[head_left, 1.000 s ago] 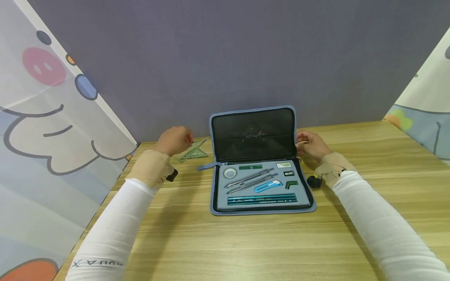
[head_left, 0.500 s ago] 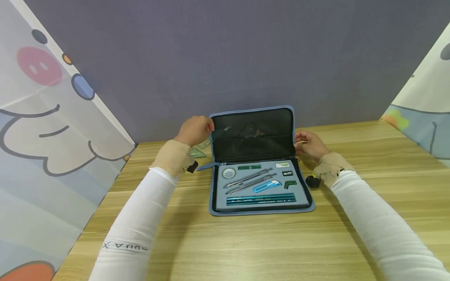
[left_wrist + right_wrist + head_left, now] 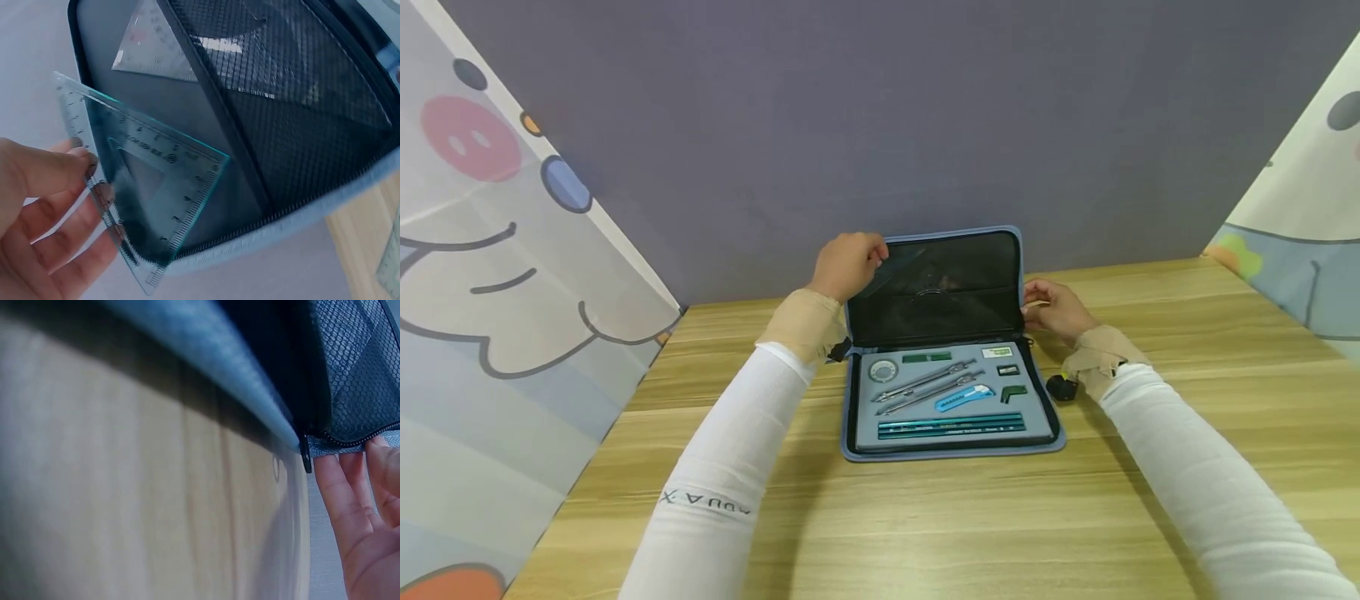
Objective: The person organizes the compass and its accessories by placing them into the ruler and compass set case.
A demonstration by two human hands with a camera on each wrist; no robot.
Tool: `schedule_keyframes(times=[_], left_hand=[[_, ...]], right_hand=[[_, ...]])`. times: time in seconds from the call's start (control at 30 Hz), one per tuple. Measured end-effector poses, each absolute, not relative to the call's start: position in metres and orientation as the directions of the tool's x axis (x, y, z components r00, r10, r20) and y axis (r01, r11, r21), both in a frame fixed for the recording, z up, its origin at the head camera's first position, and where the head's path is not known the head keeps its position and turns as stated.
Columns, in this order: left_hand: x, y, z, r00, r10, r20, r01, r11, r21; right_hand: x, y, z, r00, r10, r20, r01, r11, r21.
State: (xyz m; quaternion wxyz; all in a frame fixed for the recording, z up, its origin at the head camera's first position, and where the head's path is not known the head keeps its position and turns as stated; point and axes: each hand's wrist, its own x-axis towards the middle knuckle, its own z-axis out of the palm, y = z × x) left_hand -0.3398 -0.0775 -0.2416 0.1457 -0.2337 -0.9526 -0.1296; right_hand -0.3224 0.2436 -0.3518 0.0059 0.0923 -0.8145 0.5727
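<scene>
My left hand (image 3: 848, 265) is at the upper left of the open zip case's raised lid (image 3: 970, 308). In the left wrist view, its thumb and fingers pinch a clear set square (image 3: 181, 190) by one edge, in front of the lid's black inside. Another clear, ruled piece (image 3: 150, 53) sits partly behind the lid's mesh pocket (image 3: 250, 137). My right hand (image 3: 1056, 310) grips the lid's right edge; the right wrist view shows its thumb at the zip (image 3: 353, 444) and fingers below the blue border.
The case's grey tray (image 3: 1033, 412) holds compasses (image 3: 925, 383), a blue utility knife (image 3: 964, 397), green pencils (image 3: 951, 427), an eraser (image 3: 997, 352) and a sharpener (image 3: 1007, 370). A grey panel (image 3: 925, 125) stands behind the wooden table (image 3: 925, 525). A ruled clear piece (image 3: 390, 262) lies left of the case.
My left hand has lifted the set square from the table left of the case and carried it right and up to the lid. The right hand stays at the lid's edge.
</scene>
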Motion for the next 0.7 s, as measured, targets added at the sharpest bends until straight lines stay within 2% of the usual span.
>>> schedule_keyframes(times=[0.27,0.7], left_hand=[[-0.346,-0.065,-0.249,-0.805,0.414,0.425,0.549,0.791,0.271],[-0.353,-0.055,-0.256,-0.775,0.398,0.49,0.603,0.697,0.387]], right_hand=[[-0.322,0.242,-0.35,-0.984,-0.139,0.111,-0.151,0.322,-0.935],[-0.322,0.243,-0.352,-0.983,-0.138,0.118,-0.155,0.302,-0.941]])
